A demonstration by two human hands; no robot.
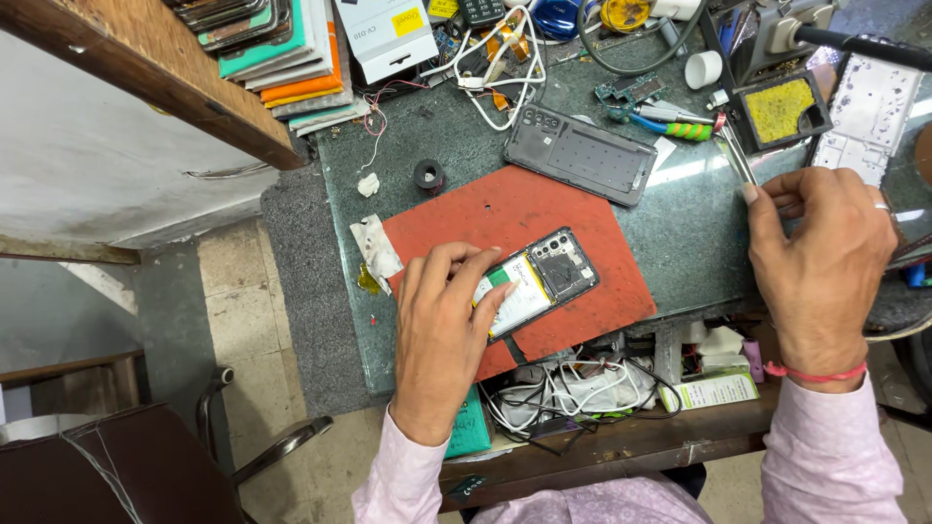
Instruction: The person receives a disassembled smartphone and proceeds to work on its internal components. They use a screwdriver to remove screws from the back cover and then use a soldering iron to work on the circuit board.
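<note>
An opened phone (544,277) with its white battery and dark board exposed lies on a red mat (524,218). My left hand (442,335) rests on the phone's near end, fingers pressing the battery. My right hand (820,257) is off to the right of the mat, pinching metal tweezers (735,155) that point up and away. The phone's dark back cover (581,153) lies beyond the mat.
The grey-green bench top (680,233) holds a roll of black tape (429,176), white cables (500,73), a green-handled tool (675,124), a yellow sponge in a tray (780,109) and a metal plate (867,116). Stacked boxes (291,49) sit at left.
</note>
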